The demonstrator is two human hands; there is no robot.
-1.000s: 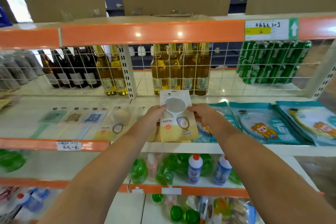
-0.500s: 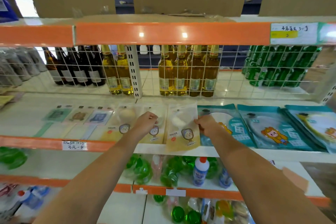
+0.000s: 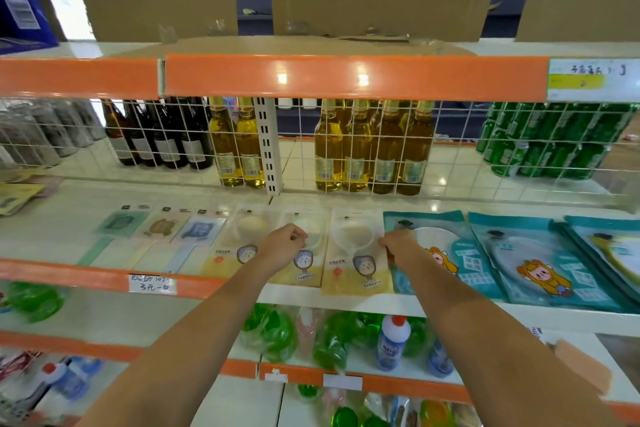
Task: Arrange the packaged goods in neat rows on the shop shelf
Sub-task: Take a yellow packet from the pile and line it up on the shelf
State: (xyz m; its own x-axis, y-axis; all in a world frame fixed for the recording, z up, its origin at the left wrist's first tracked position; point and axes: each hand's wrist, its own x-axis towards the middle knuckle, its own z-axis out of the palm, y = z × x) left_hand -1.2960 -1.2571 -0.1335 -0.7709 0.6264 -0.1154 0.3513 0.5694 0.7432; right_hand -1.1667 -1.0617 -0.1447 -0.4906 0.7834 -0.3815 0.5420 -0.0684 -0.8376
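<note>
Yellow packet [image 3: 358, 253] flat, lengthwise front-to-back, between both hands [image 3: 398, 246].

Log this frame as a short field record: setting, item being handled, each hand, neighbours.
setting: shop shelf with orange edge strips
item: yellow packet, flat on the shelf
left hand: fingers curled, on the next yellow packet
right hand: at the packet's right edge; grip unclear
right neighbours: teal packets
behind: bottles behind wire mesh
</note>
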